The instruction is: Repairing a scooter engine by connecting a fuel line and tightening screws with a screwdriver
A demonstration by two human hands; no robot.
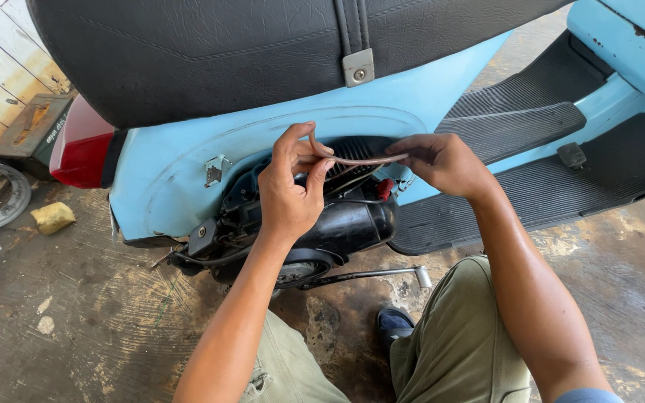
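A thin brown hose (360,159) is pinched by the left hand (290,190). Its other end is gripped by the closed right hand (444,160), above the scooter engine (337,220).

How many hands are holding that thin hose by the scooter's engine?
2. The left hand pinches the curled end of the thin hose in front of the open engine bay; the right hand grips its other end, beside the light-blue scooter body. No other hands show.
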